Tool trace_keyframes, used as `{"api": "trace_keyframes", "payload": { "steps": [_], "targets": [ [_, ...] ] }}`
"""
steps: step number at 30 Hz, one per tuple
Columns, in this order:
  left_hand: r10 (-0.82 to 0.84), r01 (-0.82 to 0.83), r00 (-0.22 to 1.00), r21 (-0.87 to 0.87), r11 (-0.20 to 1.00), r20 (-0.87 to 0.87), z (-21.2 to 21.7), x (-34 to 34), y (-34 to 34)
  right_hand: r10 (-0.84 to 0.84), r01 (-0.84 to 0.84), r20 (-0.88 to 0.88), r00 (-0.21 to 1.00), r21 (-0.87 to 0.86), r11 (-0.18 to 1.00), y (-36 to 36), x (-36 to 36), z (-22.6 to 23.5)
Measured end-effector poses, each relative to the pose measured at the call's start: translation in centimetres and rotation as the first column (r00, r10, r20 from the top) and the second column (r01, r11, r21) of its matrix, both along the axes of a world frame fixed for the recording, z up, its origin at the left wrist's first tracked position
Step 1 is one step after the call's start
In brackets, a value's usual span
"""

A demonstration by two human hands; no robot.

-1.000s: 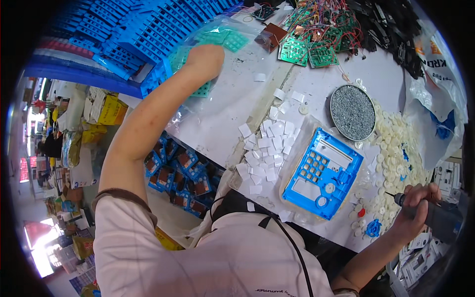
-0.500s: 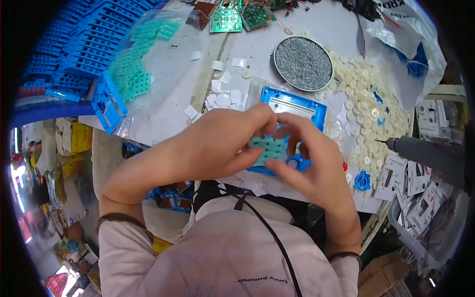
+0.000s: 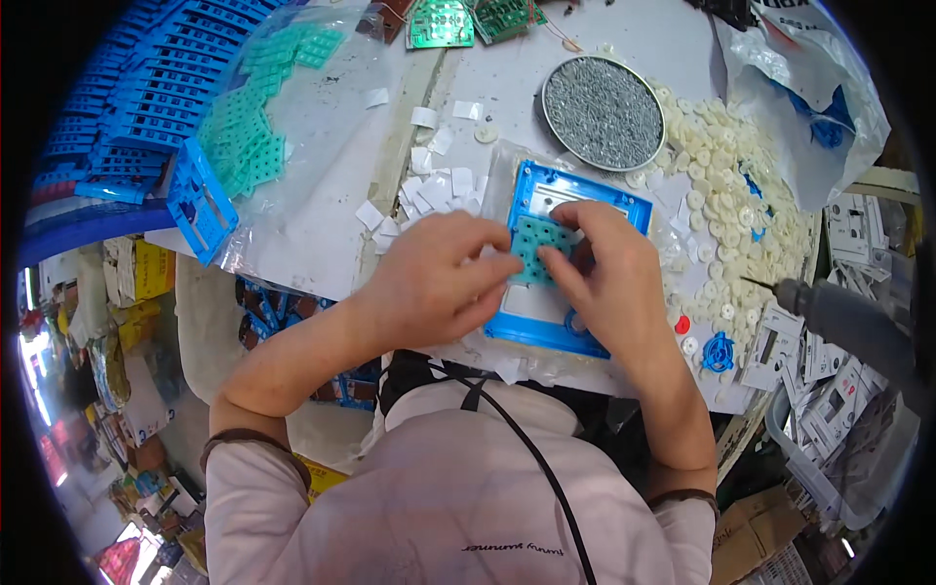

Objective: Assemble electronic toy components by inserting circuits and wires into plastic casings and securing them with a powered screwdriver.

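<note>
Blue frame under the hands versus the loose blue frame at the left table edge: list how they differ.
The blue frame under the hands lies flat on the table; the loose blue frame rests tilted against the stack of blue frames.
The first has a teal keypad mat pressed into it by the left hand and right hand; the second is empty and untouched.
Both are blue plastic rectangles.

Your left hand (image 3: 439, 283) and right hand (image 3: 609, 283) cover rectangular blue plastic frame (image 3: 570, 268) at bench front edge. Beyond frame: round metal dish of grey screws (image 3: 603, 112) blocks straight reach. Right side: heap of cream round buttons (image 3: 726, 195), grey power screwdriver (image 3: 848, 322). Left side: scattered white paper squares (image 3: 429, 190), clear plastic sheet (image 3: 322, 195); bare white bench (image 3: 507, 97) between dish and squares gives passage.
</note>
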State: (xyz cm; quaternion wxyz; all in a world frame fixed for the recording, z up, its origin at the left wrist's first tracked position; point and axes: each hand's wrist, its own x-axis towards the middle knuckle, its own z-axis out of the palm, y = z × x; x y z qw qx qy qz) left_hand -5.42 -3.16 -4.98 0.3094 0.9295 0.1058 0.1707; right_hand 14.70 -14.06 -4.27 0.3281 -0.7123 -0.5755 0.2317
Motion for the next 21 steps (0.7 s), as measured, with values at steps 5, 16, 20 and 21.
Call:
{"api": "trace_keyframes", "payload": {
  "steps": [5, 16, 20, 21],
  "targets": [
    [0.398, -0.412, 0.909, 0.131, 0.901, 0.125, -1.0, 4.4, 10.2, 0.218, -0.234, 0.368, 0.904, -0.002, 0.972, -1.4, -1.0, 1.7],
    [0.451, -0.299, 0.889, 0.638, 0.71, -0.086, -3.5, 13.3, 19.4, 0.407, -0.316, 0.414, 0.814, -0.273, 0.909, -2.8, -2.6, 0.8],
    [0.351, -0.307, 0.936, 0.458, 0.834, -0.012, -1.9, 12.3, 20.4, 0.423, -0.33, 0.42, 0.803, -0.278, 0.902, -2.9, -2.3, 0.8],
    [0.414, -0.4, 0.909, 0.378, 0.835, 0.048, -1.3, 11.9, 22.0, 0.419, -0.331, 0.423, 0.803, -0.267, 0.905, -2.9, -2.2, 0.7]
  ]
}}
